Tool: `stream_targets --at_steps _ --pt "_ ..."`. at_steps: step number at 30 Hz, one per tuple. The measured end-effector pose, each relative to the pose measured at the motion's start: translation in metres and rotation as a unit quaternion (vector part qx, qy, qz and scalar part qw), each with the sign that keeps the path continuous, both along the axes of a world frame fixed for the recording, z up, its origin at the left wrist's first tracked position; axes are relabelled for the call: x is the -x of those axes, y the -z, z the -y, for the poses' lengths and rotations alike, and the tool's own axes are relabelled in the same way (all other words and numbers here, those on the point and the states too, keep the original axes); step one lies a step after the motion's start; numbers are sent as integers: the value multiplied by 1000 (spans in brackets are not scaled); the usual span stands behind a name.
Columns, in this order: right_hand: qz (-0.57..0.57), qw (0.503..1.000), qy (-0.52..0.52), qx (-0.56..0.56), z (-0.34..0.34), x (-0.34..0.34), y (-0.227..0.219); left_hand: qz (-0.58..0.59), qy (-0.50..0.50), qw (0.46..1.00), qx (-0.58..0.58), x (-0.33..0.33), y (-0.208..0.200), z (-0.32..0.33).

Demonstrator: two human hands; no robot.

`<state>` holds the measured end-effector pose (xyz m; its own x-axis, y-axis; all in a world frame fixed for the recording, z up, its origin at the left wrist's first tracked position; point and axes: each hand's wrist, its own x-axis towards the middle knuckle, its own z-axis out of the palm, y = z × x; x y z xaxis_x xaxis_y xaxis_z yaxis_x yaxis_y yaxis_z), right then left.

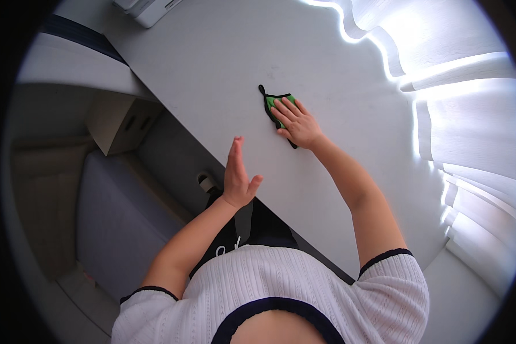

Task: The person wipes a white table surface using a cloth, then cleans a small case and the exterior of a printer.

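A green cleaning cloth [270, 103] with black edging and a black hanging loop lies on the white tabletop [212, 74]. My right hand [298, 125] rests flat on it, fingers stretched out and slightly apart, covering part of the cloth. The thumb side lies by the cloth's near edge. Over the near edge of the table, my left hand [239, 176] is raised with its fingers extended and the thumb held away. Nothing is in it.
White curtains [458, 120] hang along the right side, bright with light. A white device [149, 11] stands at the table's far left. Below the table on the left are a small drawer cabinet [120, 123] and a bed-like grey surface [120, 195].
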<state>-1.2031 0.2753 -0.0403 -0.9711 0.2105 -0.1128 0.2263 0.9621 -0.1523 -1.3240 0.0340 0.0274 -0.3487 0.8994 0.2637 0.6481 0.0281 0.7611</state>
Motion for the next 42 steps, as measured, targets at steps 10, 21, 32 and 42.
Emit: stream_targets --at_steps 10,21,32,42 --pt "26 976 212 29 191 20 -23 52 -62 997 2 105 -45 88" --pt "-26 938 346 -17 214 54 -25 98 -22 993 66 194 -104 160" --pt "-2 937 349 24 208 53 -19 100 40 970 220 110 -87 165" --pt "-95 959 266 8 198 47 20 57 58 971 223 21 -23 133"
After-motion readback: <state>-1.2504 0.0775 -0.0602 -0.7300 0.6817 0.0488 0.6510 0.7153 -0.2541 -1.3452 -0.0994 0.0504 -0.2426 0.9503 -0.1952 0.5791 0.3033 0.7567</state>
